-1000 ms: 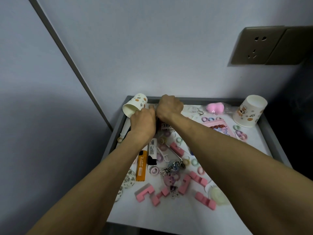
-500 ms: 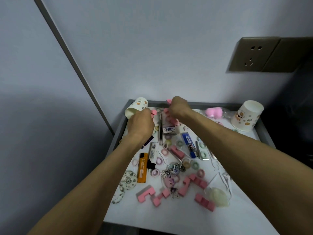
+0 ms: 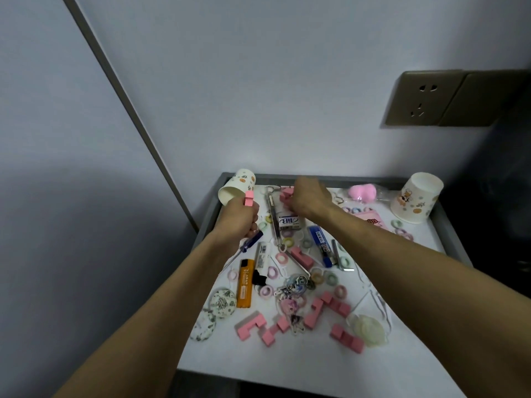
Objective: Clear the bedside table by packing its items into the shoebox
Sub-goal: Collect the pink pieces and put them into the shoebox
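My left hand is curled around a pink block piece near the back left of the bedside table. My right hand grips a cluster of pink block pieces at the back middle. Between the hands lie a metal tool and a small white box. More pink block pieces lie loose at the front. No shoebox is in view.
A tipped paper cup lies at the back left; an upside-down cup stands back right beside a pink sponge. An orange lighter, blue screwdriver, keychains, pastel rings and a mask litter the top.
My hands, first pressed together at the back, have pulled apart. The left now holds one pink piece near the tipped cup; the right keeps the remaining pieces.
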The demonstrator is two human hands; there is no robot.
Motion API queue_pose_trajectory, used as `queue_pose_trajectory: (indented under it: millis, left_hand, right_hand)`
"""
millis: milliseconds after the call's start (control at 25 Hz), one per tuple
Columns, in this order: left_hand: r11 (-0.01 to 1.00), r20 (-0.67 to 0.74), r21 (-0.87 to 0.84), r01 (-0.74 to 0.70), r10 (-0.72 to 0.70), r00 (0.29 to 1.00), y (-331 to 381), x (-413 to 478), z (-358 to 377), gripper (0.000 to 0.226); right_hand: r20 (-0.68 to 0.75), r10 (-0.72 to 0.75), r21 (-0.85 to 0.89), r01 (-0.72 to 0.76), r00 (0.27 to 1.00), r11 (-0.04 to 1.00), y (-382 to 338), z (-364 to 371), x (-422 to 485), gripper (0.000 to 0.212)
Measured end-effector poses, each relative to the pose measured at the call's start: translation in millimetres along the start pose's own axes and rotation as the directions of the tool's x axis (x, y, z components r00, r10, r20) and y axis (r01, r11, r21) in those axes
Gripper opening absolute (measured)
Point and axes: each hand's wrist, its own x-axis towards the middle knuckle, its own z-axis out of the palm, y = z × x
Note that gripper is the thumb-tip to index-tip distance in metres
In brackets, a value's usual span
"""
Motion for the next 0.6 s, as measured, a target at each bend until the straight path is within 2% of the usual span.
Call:
queue_pose_trajectory:
  millis: [160,280,400,480,600]
  left_hand:
    - [0.984,0.055,-0.155,0.092,-0.084,0.995,9.0,-2.3,4.2,0.006]
    - [0.919,0.110,-0.356,0.167,-0.137,0.984,14.7,-6.7,3.2,0.021]
    - [0.866,0.142,-0.471,0.164,-0.109,0.984,12.6,-7.6,-0.1,0.032]
    - [0.844,0.139,-0.516,0.145,-0.084,0.987,11.1,-5.9,-2.7,0.032]
    - [0.817,0.149,-0.562,0.130,-0.055,0.987,14.1,-6.8,-4.2,0.027]
  right_hand:
    - [0.023,0.027,-0.057,-0.026,0.999,0.998,3.8,0.7,0.7,0.020]
    - [0.002,0.029,-0.104,-0.029,1.000,0.994,6.5,0.1,1.1,0.030]
    - [0.014,0.027,-0.133,-0.025,1.000,0.991,10.1,-0.7,1.7,0.025]
    - [0.020,0.017,-0.134,-0.014,1.000,0.991,12.5,-2.7,1.1,0.020]
    - [-0.050,0.037,-0.081,-0.041,0.998,0.996,15.3,-12.2,-3.4,0.025]
